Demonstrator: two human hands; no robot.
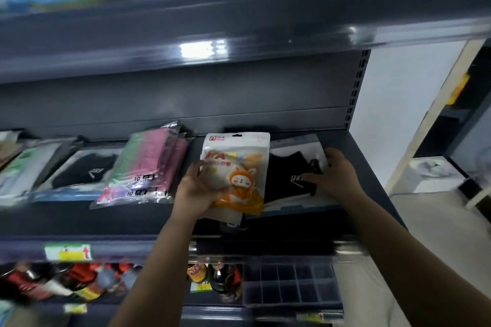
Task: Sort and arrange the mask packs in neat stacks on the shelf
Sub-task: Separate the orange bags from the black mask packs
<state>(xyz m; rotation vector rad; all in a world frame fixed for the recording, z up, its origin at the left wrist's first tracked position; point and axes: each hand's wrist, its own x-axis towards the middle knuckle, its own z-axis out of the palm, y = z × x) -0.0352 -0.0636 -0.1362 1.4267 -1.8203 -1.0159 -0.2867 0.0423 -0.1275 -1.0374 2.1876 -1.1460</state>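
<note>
Meanwhile, a person's left hand (198,188) reaches to the dark grey metal shelf (148,216), fingers and thumb curled round the lower edge of a white plastic mask pack printed with an orange cartoon figure (237,167), held upright above the shelf front. Beside it, the right hand (336,175) rests palm down, fingers lightly bent, on a clear pack holding a black mask (288,175) lying flat at the shelf's right end; pink-and-green packs marked "10" (148,167) lie stacked to the left.

Dark grey shelf (148,220) carries pink mask packs (148,167) and black mask packs (289,178).
</note>
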